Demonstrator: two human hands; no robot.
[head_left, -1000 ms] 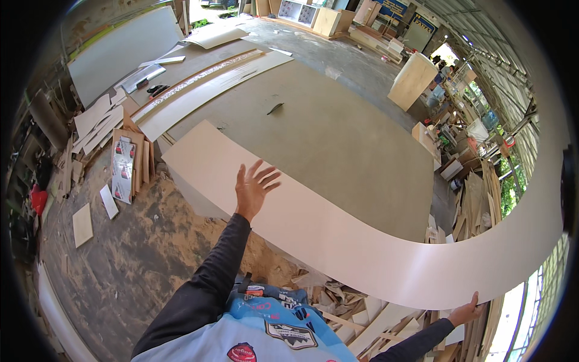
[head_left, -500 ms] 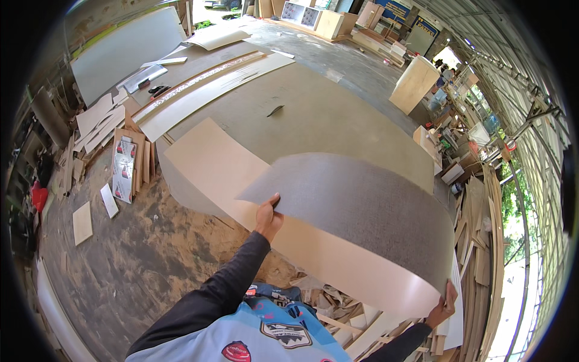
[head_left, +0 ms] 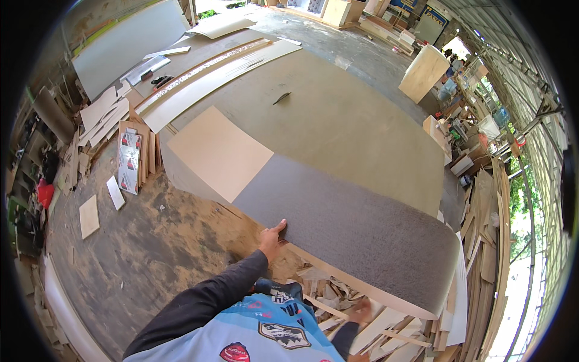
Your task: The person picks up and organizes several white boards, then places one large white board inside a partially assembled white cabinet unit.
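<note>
A thin flexible laminate sheet (head_left: 356, 220) lies across the near side of the large worktop board (head_left: 350, 120), folded over on itself. Its dark grey textured face shows on the upper layer, and the pale peach side (head_left: 220, 151) shows at the left end. At the right end the sheet curls in a rounded bend. My left hand (head_left: 273, 240) pinches its near edge, thumb on top and the other fingers mostly hidden beneath. My right hand (head_left: 362, 312) is off the sheet, above the scrap below the near edge; motion smears its fingers.
Long pale strips (head_left: 223, 81) lie at the board's far left, and a small dark curved piece (head_left: 281, 98) rests on it. Offcuts (head_left: 111, 120) and stacked panels (head_left: 142, 154) stand to the left. Wood scrap (head_left: 386, 326) is heaped near me; upright boards (head_left: 482, 241) line the right.
My right hand has let go of the sheet's right corner and come back toward my body. The raised grey flap has come down flatter, and my left hand has moved slightly down with it.
</note>
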